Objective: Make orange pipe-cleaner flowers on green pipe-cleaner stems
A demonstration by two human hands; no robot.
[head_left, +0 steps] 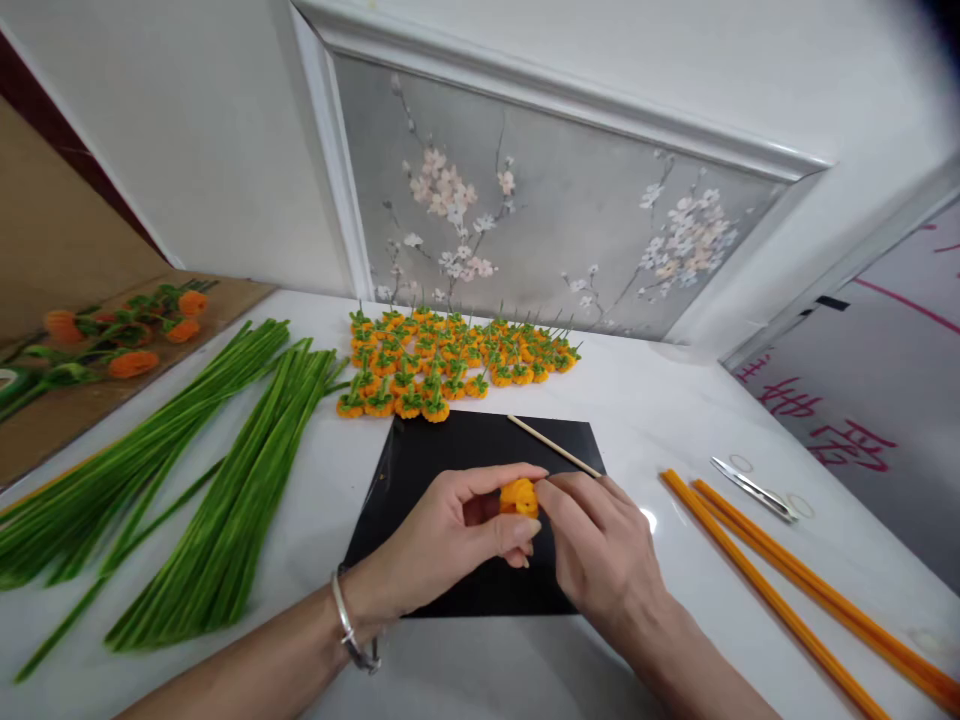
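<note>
Right below you, a silver metal bangle (344,618) circles your left wrist. Your left hand (450,525) pinches a small, ruffled orange fuzzy piece (517,497) between thumb and fingers, above a black rectangular mat (487,597). Your right hand's (607,540) bent fingers meet its right side; you cannot tell whether they grip it. To your left lie 2 bundles of long green fuzzy stems (240,510); to your right, long orange fuzzy stems (810,580) and silver metal tweezers (754,488). Past your right hand, a thin pale wooden stick (551,443) lies on the mat. Farther off, orange flower heads with green tops (450,355) stand in rows before a grey blossom-patterned wall panel (562,220).
</note>
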